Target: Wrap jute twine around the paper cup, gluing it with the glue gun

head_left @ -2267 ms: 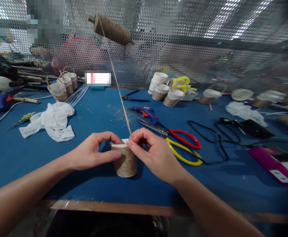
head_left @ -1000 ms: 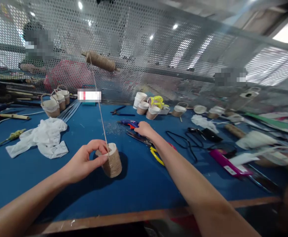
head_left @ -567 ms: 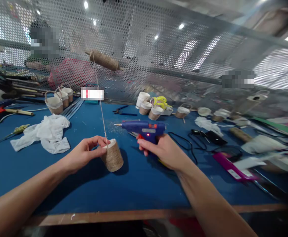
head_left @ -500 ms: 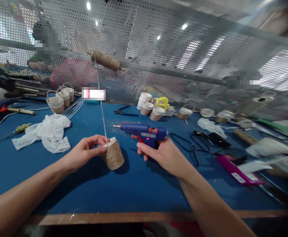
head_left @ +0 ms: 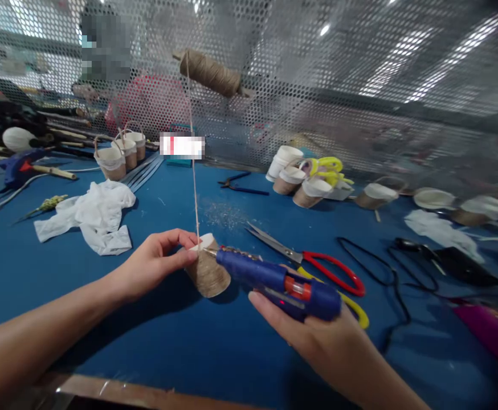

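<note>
My left hand (head_left: 157,259) pinches the rim of a small paper cup (head_left: 209,273) wrapped in brown twine, tilted above the blue table. From the cup's rim a strand of twine (head_left: 194,182) runs taut up to a twine spool (head_left: 210,73). In my right hand (head_left: 317,336) is a blue cordless-looking glue gun (head_left: 274,279) with a small red light lit. Its metal nozzle meets the cup near the rim, beside the strand; whether it touches I cannot tell. Scissors (head_left: 294,253) with red and yellow handles lie just behind the glue gun.
Twine-wrapped cups with handles (head_left: 110,162) stand at the back left, and more cups (head_left: 289,179) at the back right. A white cloth (head_left: 93,213) lies left, pliers (head_left: 244,188) behind. Another glue gun (head_left: 20,168) rests far left. A black cord (head_left: 372,267) curls at right.
My right hand has brought the glue gun left and down, so its nozzle is now at the cup's rim. The scissors behind it have come into view. My left hand still holds the cup.
</note>
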Motion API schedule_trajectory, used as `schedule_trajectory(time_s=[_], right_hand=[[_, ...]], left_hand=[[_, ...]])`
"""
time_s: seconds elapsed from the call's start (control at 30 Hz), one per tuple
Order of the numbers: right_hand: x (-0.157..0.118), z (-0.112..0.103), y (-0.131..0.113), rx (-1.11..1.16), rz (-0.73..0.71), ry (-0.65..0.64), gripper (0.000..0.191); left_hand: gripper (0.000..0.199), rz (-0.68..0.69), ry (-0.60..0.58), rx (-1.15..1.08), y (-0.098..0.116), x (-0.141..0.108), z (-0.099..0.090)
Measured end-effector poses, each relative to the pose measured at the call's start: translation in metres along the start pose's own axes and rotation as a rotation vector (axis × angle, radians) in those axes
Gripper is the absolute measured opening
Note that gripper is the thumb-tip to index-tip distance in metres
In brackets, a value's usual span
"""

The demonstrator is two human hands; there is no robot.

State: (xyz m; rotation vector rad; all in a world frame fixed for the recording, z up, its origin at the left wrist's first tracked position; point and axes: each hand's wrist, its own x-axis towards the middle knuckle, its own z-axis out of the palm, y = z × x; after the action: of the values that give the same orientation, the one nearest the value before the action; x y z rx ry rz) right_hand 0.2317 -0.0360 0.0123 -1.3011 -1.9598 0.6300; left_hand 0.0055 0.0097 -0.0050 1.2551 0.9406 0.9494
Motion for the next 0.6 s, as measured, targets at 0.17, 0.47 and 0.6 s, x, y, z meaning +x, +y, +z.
schedule_trajectory(time_s=[0.17,0.47,0.6], right_hand=[[0.005,-0.005,-0.016,-0.028,0.0,-0.073,0.012],[0.007,-0.006,-0.018,-0.099,-0.041,-0.039,0.014],[0.007,-0.007,-0.019,-0.125,-0.062,-0.049,0.013]], left_hand=[[0.012,-0.006,-0.03,-0.044,0.002,-0.002,0.001],[0.012,0.009,-0.031,-0.033,0.003,-0.003,0.002],[0.012,0.01,-0.021,-0.026,0.004,-0.003,0.003]])
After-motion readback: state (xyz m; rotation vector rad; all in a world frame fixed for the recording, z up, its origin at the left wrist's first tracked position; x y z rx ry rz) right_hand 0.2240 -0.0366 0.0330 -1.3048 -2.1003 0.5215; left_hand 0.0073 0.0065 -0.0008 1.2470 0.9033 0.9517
